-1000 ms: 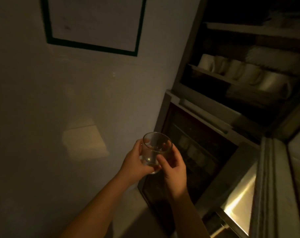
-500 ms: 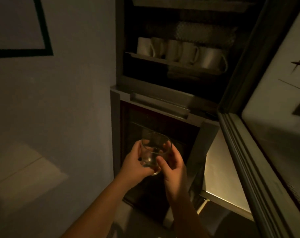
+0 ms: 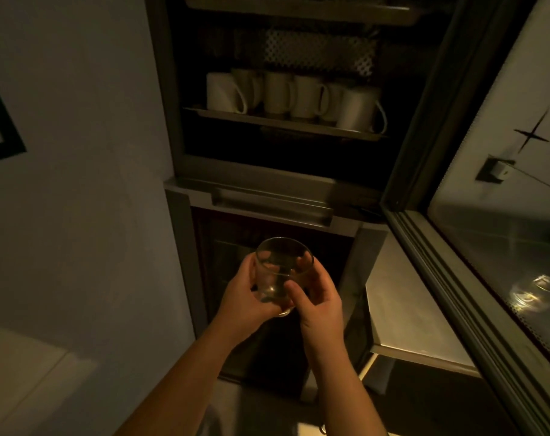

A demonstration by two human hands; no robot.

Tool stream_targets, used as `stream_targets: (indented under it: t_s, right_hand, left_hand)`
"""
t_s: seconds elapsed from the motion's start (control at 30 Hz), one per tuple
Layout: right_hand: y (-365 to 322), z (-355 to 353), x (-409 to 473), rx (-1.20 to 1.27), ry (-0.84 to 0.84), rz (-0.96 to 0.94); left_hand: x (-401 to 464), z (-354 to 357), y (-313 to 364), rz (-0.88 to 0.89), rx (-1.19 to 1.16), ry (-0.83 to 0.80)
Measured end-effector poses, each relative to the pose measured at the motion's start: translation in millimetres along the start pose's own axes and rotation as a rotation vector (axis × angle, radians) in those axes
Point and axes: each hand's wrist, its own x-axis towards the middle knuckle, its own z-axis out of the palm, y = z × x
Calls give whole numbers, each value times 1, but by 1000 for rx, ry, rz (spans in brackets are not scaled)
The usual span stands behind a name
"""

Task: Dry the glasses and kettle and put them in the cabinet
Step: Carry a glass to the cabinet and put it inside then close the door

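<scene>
Facing an open cabinet [image 3: 173, 99], a glass [image 3: 280, 272] is gripped by both curled hands, left [image 3: 245, 297] and right [image 3: 321, 300].

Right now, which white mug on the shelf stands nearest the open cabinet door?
The rightmost mug: it ends the row on the shelf, closest to the open door, its handle toward the door.

A clear, empty glass [image 3: 281, 269], upright and slightly tilted, before the open cabinet [image 3: 286, 127].
</scene>
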Motion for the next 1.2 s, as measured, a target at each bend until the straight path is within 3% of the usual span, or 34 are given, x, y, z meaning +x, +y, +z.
stream_targets:
  t_s: [0.23,0.77,0.93,1.2]
  right_hand:
    - [-14,18,37,-10,-10,-64]
    - [-64,52,186,77,-138,-241]
    - [-69,61,211,181,-51,-134]
    - [-87,95,227,700,-189,194]
  left_hand:
    - [42,-20,12,55,17,-44]
    - [196,-48,60,204,5,47]
    - [230,-55,74,255,-46,32]
    - [264,-67,96,371,-98,-139]
